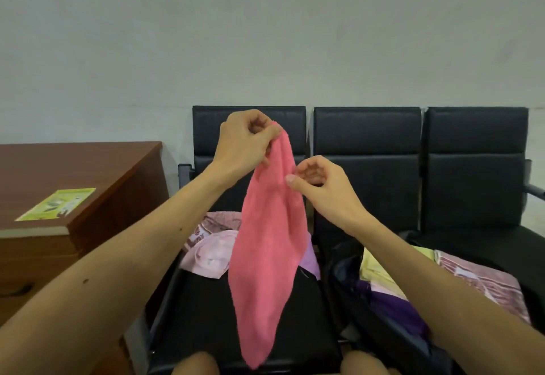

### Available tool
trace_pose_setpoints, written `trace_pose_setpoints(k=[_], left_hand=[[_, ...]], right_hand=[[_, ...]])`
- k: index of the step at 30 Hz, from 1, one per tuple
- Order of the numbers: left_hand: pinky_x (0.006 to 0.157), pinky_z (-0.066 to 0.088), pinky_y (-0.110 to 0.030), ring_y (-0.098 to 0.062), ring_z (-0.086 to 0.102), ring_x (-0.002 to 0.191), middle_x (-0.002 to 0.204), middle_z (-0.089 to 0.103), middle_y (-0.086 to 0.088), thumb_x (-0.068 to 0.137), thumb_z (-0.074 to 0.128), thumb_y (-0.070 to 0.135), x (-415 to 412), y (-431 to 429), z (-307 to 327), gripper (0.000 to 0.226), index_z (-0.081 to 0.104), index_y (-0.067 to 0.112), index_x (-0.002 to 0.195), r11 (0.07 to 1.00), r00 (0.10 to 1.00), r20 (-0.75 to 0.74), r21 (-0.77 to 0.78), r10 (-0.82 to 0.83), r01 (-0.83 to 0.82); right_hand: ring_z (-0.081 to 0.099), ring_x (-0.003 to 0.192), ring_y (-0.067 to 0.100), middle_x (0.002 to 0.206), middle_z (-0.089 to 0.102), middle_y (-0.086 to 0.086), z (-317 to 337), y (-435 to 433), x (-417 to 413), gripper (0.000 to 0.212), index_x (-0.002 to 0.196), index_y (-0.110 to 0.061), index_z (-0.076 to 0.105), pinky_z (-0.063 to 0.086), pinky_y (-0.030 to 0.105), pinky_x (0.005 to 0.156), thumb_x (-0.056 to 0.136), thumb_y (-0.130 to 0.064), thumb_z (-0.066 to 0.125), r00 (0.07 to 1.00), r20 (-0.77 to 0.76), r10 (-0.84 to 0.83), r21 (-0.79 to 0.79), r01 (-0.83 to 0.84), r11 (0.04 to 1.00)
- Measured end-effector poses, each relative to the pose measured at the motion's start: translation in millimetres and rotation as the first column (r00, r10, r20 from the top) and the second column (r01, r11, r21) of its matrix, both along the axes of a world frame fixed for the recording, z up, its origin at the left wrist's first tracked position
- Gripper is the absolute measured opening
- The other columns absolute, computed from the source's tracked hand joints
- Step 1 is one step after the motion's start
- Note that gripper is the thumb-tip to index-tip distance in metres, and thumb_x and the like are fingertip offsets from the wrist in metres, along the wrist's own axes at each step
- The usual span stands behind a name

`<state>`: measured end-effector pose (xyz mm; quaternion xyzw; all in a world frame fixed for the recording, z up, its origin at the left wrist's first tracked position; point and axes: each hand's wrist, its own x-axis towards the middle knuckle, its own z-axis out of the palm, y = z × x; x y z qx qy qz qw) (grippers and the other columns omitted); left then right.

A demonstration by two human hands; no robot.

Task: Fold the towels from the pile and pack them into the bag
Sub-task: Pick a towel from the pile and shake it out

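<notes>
A pink towel [268,250] hangs lengthwise in the air over the left black seat. My left hand [244,141] pinches its top corner, held high. My right hand [318,182] is lower and to the right, its thumb and fingers pinching the towel's right edge. Behind the towel, a pile of towels [212,244] in pale pink, patterned pink and lilac lies on the left seat. A dark bag [380,309] lies open on the middle seat with purple and yellow cloth inside.
A row of black padded chairs [368,150] stands against the grey wall. A folded patterned pink towel [483,283] lies on the right seat. A brown wooden desk [73,168] with a green leaflet [57,204] is on the left. My knees show at the bottom edge.
</notes>
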<state>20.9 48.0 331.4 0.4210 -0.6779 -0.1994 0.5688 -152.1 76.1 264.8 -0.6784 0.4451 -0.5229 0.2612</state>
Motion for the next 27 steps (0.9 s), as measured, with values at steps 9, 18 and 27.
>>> trace_pose_setpoints(k=[9,18,27], left_hand=[[0.044,0.048,-0.028,-0.022,0.061,0.044,0.053,0.062,-0.001,0.094,0.063,0.014,-18.4,34.8,13.5,0.012,0.061,0.009,0.083,0.999,0.996,-0.077,0.007,-0.045,0.046],[0.062,0.050,-0.026,-0.007,0.065,0.059,0.066,0.067,0.011,0.093,0.066,0.030,-29.5,57.3,-9.4,0.016,0.068,0.023,0.079,0.987,0.987,0.109,-0.095,-0.118,0.129],[0.061,0.040,-0.014,-0.015,0.052,0.070,0.083,0.056,0.011,0.069,0.076,0.063,19.0,81.9,-100.2,0.049,0.064,0.028,0.101,0.985,0.895,0.446,-0.148,-0.018,0.093]], right_hand=[[0.068,0.099,0.008,0.116,0.064,-0.009,-14.9,31.8,1.5,0.078,0.126,-0.032,0.044,0.059,0.035,0.086,0.064,-0.053,0.086,0.987,-0.042,0.157,0.245,-0.142,0.959],[0.071,0.093,0.016,0.100,0.074,0.000,-4.4,39.6,1.5,0.012,0.103,-0.016,0.071,0.058,0.038,0.086,0.092,-0.018,0.066,0.997,0.074,-0.032,0.111,0.024,0.994],[0.069,0.095,0.020,0.104,0.072,0.008,1.2,38.5,-20.0,0.020,0.109,-0.007,0.066,0.058,0.034,0.076,0.091,-0.014,0.068,0.925,0.342,-0.164,0.315,0.052,0.948]])
